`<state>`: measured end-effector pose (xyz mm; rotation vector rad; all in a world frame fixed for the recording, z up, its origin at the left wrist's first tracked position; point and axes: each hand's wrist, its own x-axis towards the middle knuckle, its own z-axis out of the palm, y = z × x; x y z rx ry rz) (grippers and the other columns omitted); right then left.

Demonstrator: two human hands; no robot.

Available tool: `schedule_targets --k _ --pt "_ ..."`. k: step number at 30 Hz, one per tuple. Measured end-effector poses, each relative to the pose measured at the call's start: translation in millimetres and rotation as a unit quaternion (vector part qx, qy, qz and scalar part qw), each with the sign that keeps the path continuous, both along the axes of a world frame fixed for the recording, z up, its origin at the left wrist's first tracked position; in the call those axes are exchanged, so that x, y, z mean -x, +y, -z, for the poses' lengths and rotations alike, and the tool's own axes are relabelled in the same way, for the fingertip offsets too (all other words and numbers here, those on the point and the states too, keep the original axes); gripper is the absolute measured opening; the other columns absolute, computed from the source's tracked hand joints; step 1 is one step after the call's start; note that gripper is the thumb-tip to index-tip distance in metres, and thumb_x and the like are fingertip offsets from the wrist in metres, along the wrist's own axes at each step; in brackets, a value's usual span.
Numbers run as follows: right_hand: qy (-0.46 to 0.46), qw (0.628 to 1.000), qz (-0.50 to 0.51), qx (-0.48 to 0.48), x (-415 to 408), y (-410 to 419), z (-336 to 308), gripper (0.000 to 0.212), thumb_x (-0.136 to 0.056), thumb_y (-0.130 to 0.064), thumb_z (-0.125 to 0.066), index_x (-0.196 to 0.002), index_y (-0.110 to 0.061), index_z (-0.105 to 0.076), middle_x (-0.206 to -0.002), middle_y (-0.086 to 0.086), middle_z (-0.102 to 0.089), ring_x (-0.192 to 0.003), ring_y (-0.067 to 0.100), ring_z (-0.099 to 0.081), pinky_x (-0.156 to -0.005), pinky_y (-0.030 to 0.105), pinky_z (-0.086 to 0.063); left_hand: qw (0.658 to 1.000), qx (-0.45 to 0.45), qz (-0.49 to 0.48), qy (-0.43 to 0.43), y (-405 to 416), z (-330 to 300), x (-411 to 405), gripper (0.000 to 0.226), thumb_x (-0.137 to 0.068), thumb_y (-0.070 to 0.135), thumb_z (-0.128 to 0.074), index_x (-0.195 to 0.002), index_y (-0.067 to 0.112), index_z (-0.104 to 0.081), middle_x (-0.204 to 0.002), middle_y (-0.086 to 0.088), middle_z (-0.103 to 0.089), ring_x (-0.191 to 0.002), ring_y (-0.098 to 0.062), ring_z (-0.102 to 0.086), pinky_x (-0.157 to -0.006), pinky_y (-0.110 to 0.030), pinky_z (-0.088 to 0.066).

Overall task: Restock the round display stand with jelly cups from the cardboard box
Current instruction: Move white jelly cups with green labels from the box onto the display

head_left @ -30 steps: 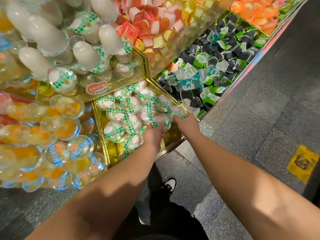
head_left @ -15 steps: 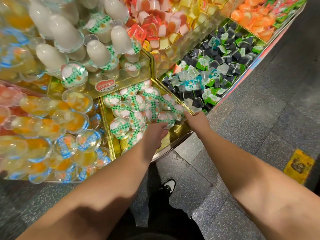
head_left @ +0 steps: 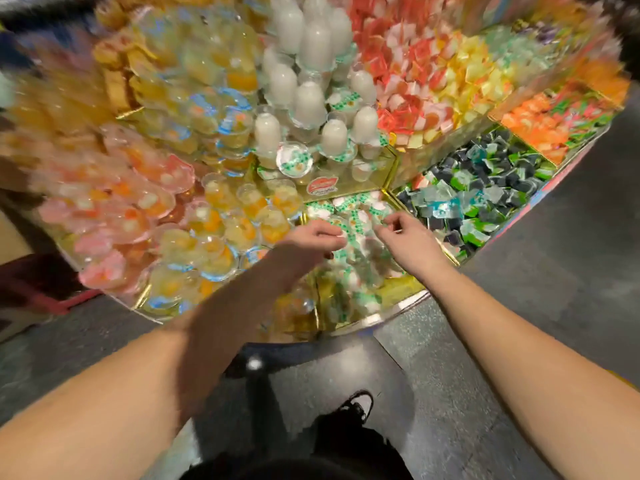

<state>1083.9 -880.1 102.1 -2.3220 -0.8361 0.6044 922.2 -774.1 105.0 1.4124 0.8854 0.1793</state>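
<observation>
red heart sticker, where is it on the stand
In the head view, the red heart sticker sits on the gold divider above the green-lidded jelly cups, just beyond both hands.

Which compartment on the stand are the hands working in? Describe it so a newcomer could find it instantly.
On the round display stand, take the lowest tier at the near edge. Both the left hand and the right hand are over a gold-walled bin of green-and-white lidded jelly cups, between orange fruit cups and dark square jellies.

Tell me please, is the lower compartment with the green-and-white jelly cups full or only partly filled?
Partly filled. The green-and-white jelly cups crowd its back half, while bare gold floor shows along the front edge. Motion blur hides the exact count.
</observation>
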Motion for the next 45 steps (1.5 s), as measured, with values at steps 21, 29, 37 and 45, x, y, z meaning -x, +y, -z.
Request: schedule_targets --k 21,29,37,45 --pt "-0.103 0.882 -0.459 0.016 467.9 359.1 -33.8 0.018 -0.094 -0.029 -0.056 -0.098 -0.013 -0.062 -0.109 0.014 -0.066 -0.104 0.031 -0.06 -0.071 0.033 -0.033 0.898 -0.249 -0.251 0.263 281.9 -30.1 516.8 0.022 -0.092 0.023 -0.062 -0.112 0.012 -0.063 -0.105 -0.004 -0.064 -0.092 -0.018 -0.055 -0.071 -0.025 -0.035" --pt "-0.074 0.838 -0.533 0.09 545.5 555.1 22.2 0.03 -0.097 -0.03 -0.056 -0.116 -0.008 -0.062 -0.114 0.01 -0.063 -0.109 0.026 -0.06 -0.081 0.027 -0.043 0.871 -0.193 -0.259 0.37 438.3 18.8 586.4 0.015 -0.094 0.024 -0.057 -0.105 0.014 -0.06 -0.098 -0.002 -0.058 -0.087 -0.019 -0.055 -0.069 -0.026 -0.04" --pt "-0.059 0.821 -0.543 0.166 574.8 670.1 57.7 0.029 -0.098 -0.027 -0.052 -0.12 -0.009 -0.059 -0.115 0.009 -0.063 -0.108 0.026 -0.06 -0.08 0.031 -0.044 0.868 -0.099 -0.267 0.408 548.9 54.2 636.6 0.034 -0.097 0.018 -0.054 -0.127 0.003 -0.054 -0.123 -0.02 -0.058 -0.118 -0.035 -0.054 -0.086 -0.033 -0.042" --pt "-0.004 0.843 -0.504 0.189 606.5 741.7 104.0 0.024 -0.095 -0.021 -0.053 -0.115 -0.01 -0.061 -0.1 0.005 -0.059 -0.091 0.018 -0.053 -0.076 0.028 -0.04 0.868 -0.09 -0.259 0.414 637.2 96.6 694.5 0.029 -0.096 0.026 -0.055 -0.117 0.008 -0.062 -0.119 -0.015 -0.062 -0.108 -0.03 -0.058 -0.087 -0.033 -0.046"
